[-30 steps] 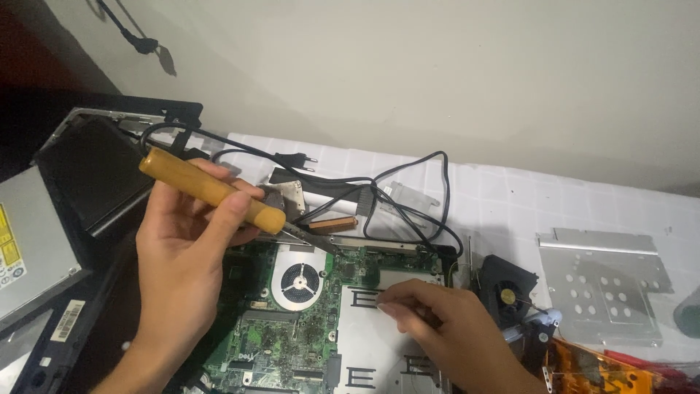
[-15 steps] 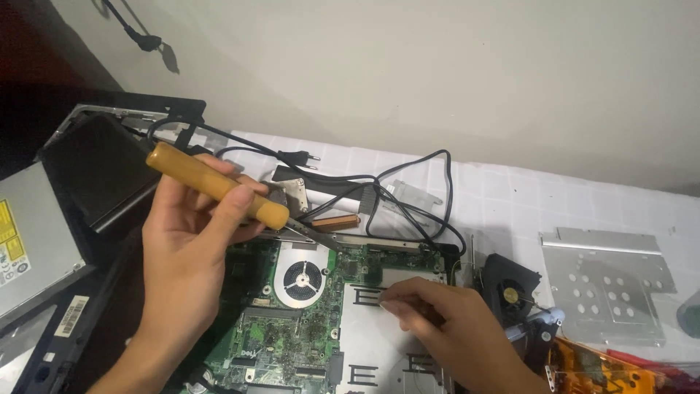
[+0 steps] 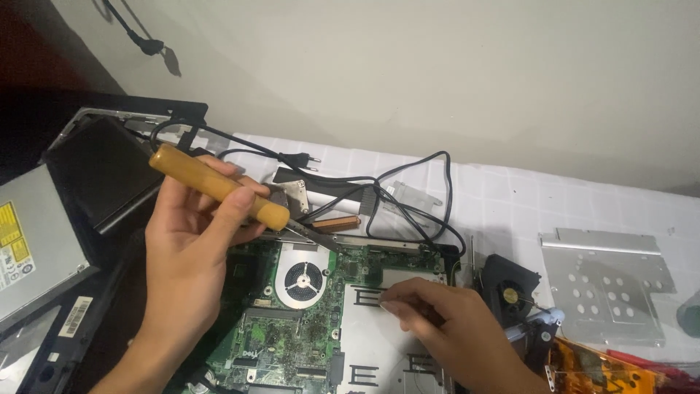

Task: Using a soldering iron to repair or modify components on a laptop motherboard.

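Left hand (image 3: 191, 270) grips the wooden-handled soldering iron (image 3: 219, 186) pen-fashion, tip angled down at the green circuit board's (image 3: 292, 343) far edge for control. Right hand (image 3: 456, 335), fingers pinched closed, steadies the board's metal plate (image 3: 379, 357).

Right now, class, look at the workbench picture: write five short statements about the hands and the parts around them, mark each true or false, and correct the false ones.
1. The left hand grips a soldering iron by its wooden handle. True.
2. The right hand rests on the loose black fan. False: it rests on the silver metal plate beside the green motherboard; the loose black fan lies to its right.
3. A round cooling fan sits on the motherboard. True.
4. The power plug is pushed into a wall socket. False: it lies loose on the white cloth.
5. The perforated metal bracket lies left of the motherboard. False: it lies at the right.
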